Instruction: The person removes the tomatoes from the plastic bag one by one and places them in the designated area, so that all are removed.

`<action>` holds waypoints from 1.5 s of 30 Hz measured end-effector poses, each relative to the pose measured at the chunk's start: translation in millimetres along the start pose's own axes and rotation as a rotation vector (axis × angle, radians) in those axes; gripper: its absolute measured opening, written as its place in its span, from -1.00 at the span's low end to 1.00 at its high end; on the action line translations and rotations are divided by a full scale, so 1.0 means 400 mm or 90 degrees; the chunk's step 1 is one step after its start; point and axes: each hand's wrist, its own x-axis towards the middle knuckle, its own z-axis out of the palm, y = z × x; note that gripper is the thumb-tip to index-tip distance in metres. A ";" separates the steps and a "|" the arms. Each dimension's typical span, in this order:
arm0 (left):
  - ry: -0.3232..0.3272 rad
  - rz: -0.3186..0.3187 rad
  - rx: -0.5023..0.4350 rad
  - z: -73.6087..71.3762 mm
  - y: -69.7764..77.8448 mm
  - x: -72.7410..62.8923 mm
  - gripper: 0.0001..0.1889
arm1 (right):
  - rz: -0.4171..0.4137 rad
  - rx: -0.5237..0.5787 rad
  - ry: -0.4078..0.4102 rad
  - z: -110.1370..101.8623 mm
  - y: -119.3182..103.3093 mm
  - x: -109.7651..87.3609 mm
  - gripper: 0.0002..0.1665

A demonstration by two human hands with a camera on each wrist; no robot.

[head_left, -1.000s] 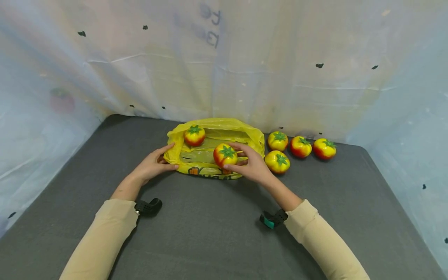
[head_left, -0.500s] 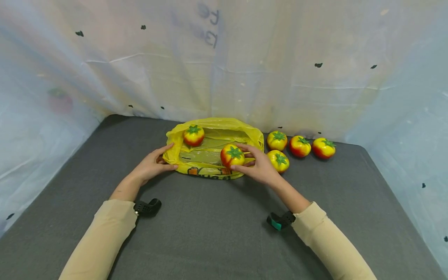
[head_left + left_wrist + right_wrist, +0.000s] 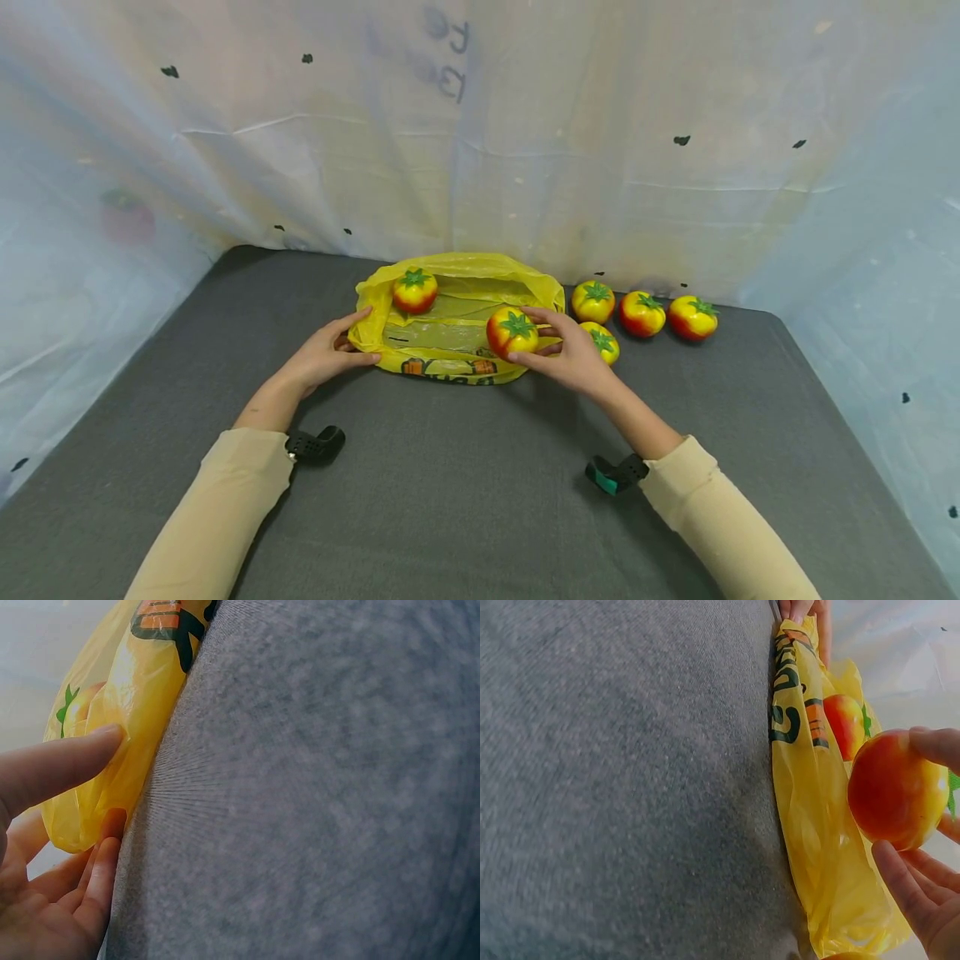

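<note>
A yellow plastic bag (image 3: 450, 364) with dark print lies with its mouth spread open at the back middle of the table. One red-yellow tomato (image 3: 415, 291) with a green leafy top sits inside at the left. My left hand (image 3: 324, 356) holds the bag's left end, thumb on the near side and fingers around the edge, as the left wrist view (image 3: 97, 772) also suggests. Over the bag's right part, my right hand (image 3: 566, 354) grips another tomato (image 3: 512, 333) between thumb and fingers. In the right wrist view this tomato (image 3: 896, 791) is above the bag's rim.
Right of the bag stand more tomatoes: one at the back (image 3: 593, 302), one partly behind my right hand (image 3: 602, 340), and two further right (image 3: 642, 314) (image 3: 692, 318). A translucent sheet (image 3: 525, 150) rises behind the dark grey table (image 3: 465, 492).
My right hand has shifted to the right over the bag with its tomato, covering more of the nearest loose tomato. The left hand and the bag stay nearly as they were.
</note>
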 end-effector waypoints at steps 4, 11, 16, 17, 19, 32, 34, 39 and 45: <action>0.001 -0.002 0.004 0.001 0.002 -0.001 -0.05 | -0.003 -0.009 -0.001 -0.007 -0.001 -0.005 -0.19; 0.001 -0.002 0.005 0.001 0.008 -0.004 -0.05 | 0.007 -0.009 -0.008 -0.020 -0.004 -0.015 -0.17; -0.001 0.009 0.008 -0.001 0.006 -0.006 -0.05 | 0.014 0.001 -0.009 -0.031 0.002 -0.019 -0.16; -0.002 0.010 0.009 -0.002 0.006 -0.006 -0.05 | 0.015 0.003 -0.008 -0.033 0.002 -0.020 -0.16; -0.003 0.013 0.009 -0.002 0.005 -0.005 -0.05 | 0.015 0.003 -0.006 -0.039 0.002 -0.021 -0.16; -0.004 0.008 0.004 -0.001 0.007 -0.003 -0.05 | 0.023 -0.049 0.035 -0.078 0.008 -0.033 -0.15; -0.004 0.006 0.003 0.000 0.008 -0.002 -0.05 | 0.020 -0.052 0.038 -0.086 0.011 -0.035 -0.14; -0.002 0.003 0.006 0.000 0.008 -0.002 -0.04 | 0.012 -0.061 0.048 -0.103 0.014 -0.038 -0.17; 0.000 0.004 0.007 -0.001 0.004 -0.001 -0.05 | 0.019 -0.056 0.050 -0.119 0.021 -0.041 -0.18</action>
